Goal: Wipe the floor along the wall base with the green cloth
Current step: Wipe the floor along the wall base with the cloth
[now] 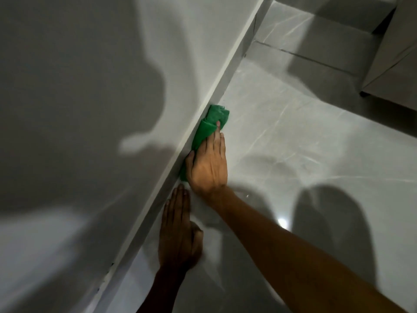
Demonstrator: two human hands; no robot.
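Now, fingers: our right hand (208, 163) presses flat, fingers extended, on the green cloth (208, 125); our left hand (178, 231) lies open on the floor (293, 143), holding nothing.
Cloth axis: parallel to the wall base (216, 91), touching it.
Direction: cloth extends beyond the right fingertips.
Nearer hand: right.

A pale grey wall (79, 86) fills the left half of the frame, crossed by broad soft shadows. Its white skirting board (228, 71) runs diagonally from the top centre down to the lower left. Right of it lies a glossy grey marble-look tiled floor (304, 136) with faint pale veins and a dark grout line (304, 56) in the upper right. A bright light reflection (282, 222) glints at lower right. A pale cabinet (397, 64) stands at the upper right edge.
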